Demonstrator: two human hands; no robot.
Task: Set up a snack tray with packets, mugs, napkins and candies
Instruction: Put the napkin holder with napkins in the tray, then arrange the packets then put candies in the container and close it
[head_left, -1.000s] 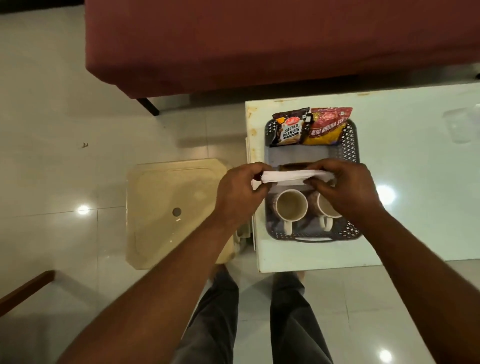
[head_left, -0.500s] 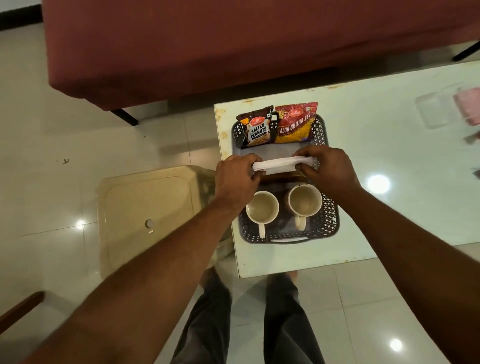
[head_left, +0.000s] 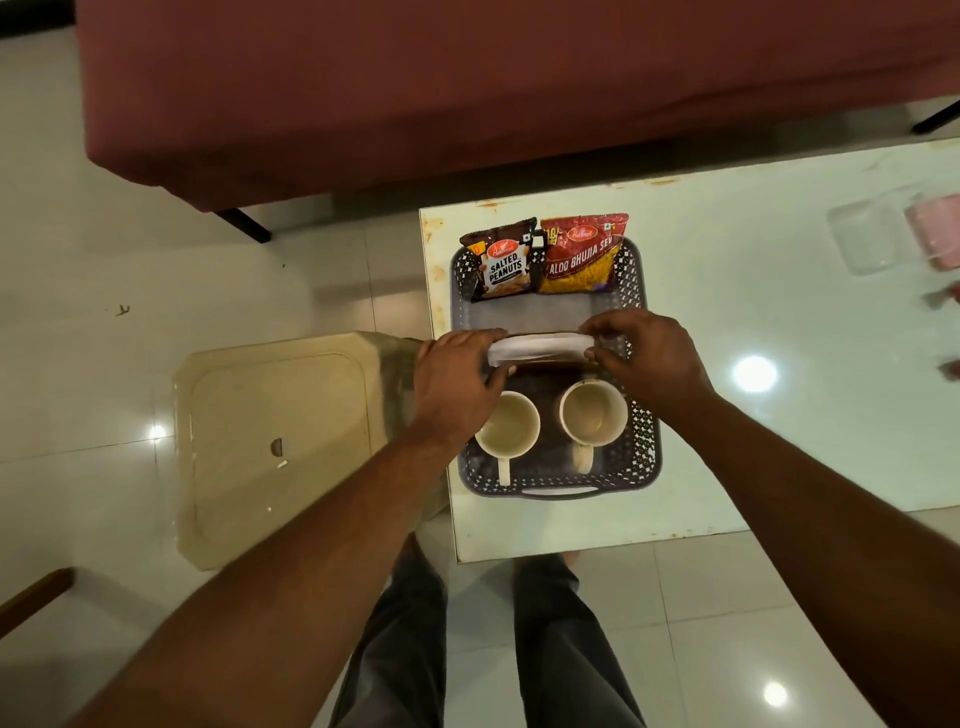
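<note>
A dark perforated tray (head_left: 647, 457) sits at the left end of a glass-topped table (head_left: 727, 322). At its far end lean a salted peanuts packet (head_left: 503, 262) and a red aloo bhujia packet (head_left: 583, 254). Two cream mugs stand at its near end, one on the left (head_left: 511, 427) and one on the right (head_left: 592, 414), handles toward me. Over the tray's middle I hold a folded white napkin (head_left: 540, 347) by its ends: my left hand (head_left: 460, 376) pinches the left end, my right hand (head_left: 647, 358) the right end.
A beige plastic stool (head_left: 275, 436) stands left of the table. A maroon couch (head_left: 467, 78) runs along the far side. A clear container (head_left: 870, 239) and a pink item (head_left: 937, 234) lie at the table's far right, with small red pieces (head_left: 948, 299) nearby. My legs are below the table edge.
Both hands carried the napkin slightly away from me, from above the mugs to above the tray's middle. The camera view shifted, showing more of the table's right side.
</note>
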